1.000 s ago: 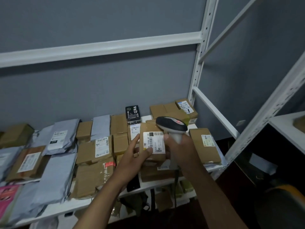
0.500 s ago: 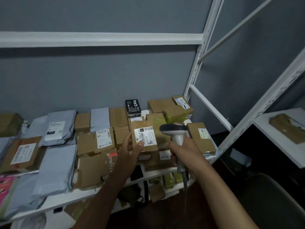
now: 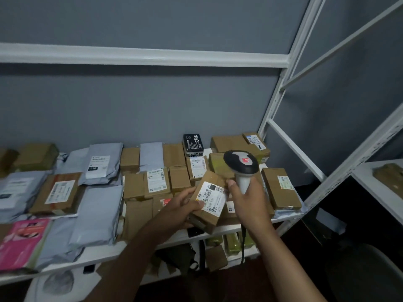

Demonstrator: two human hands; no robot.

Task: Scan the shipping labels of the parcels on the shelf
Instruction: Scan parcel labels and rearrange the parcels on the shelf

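My left hand [image 3: 181,209] grips a small brown cardboard parcel [image 3: 209,216], tilted, with its white barcode label [image 3: 212,196] facing up. My right hand [image 3: 248,201] holds the grey handle of a barcode scanner [image 3: 241,163]; the scanner's dark head sits just above and right of the label, and its cable hangs down below my wrist. Both hands are over the front right part of the white shelf [image 3: 104,250], which carries several brown boxes and grey mailer bags with labels.
A pink packet [image 3: 21,240] lies at the shelf's front left. A black box [image 3: 193,142] stands at the back. White shelf uprights [image 3: 281,88] rise on the right, and another shelf with a brown parcel [image 3: 390,176] stands far right. More parcels lie on a lower shelf.
The held parcel has tilted and come lower and nearer to me. The scanner has risen so that its head is over the parcel's upper right corner.
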